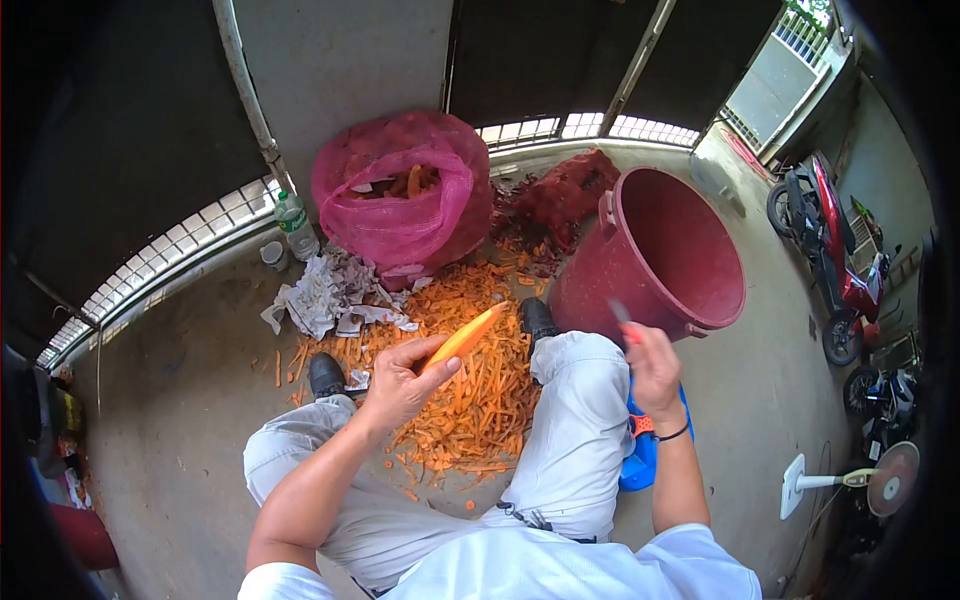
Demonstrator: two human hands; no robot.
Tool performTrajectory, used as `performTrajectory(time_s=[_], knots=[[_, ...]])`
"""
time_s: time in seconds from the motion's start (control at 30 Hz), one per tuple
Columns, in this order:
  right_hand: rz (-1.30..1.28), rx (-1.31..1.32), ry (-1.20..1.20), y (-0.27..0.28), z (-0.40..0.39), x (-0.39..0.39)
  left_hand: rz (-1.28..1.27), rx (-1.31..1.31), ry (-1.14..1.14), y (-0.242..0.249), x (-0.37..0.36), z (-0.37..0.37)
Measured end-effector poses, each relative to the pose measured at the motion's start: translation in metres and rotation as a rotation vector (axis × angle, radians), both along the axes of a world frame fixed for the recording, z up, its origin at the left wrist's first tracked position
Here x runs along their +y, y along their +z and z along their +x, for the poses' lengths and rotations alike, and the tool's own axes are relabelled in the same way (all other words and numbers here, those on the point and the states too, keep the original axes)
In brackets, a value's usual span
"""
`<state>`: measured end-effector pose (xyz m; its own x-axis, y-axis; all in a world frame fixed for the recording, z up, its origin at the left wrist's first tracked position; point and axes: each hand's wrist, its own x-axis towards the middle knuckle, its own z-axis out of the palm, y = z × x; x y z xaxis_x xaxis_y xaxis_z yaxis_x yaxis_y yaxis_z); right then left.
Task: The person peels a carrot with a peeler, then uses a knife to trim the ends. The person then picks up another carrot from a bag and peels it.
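My left hand [402,382] grips a peeled orange carrot [467,336], which points up and to the right over a heap of carrot peelings [470,395] between my feet. My right hand [652,368] is raised above my right knee and closed on a peeler [621,318] with a blurred blade. It is apart from the carrot, close to the rim of a large red bucket [660,255]. A pink mesh sack [405,195] with carrots inside stands beyond the peelings.
Crumpled newspaper [325,295], a plastic bottle [294,226] and a small cup [272,254] lie at the left by a wall. A blue stool [640,460] is under me. Motorbikes [835,265] and a standing fan [860,480] are at the right.
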<state>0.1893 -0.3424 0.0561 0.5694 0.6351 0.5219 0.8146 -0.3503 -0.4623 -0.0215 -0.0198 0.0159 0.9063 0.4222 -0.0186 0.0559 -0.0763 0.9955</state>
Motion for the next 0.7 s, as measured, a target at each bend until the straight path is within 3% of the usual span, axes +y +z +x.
performTrajectory(time_s=[0.13,0.5,0.7], knots=[[0.054,-0.058,0.32,0.032,-0.041,0.08,-0.079,-0.031,0.018,-0.006,-0.004,0.002],[0.066,-0.142,0.379,0.029,-0.049,0.12,-0.156,-0.103,0.058,0.006,-0.003,-0.009],[0.076,0.052,0.439,0.019,-0.043,0.114,-0.18,-0.087,0.056,0.005,-0.006,-0.01]])
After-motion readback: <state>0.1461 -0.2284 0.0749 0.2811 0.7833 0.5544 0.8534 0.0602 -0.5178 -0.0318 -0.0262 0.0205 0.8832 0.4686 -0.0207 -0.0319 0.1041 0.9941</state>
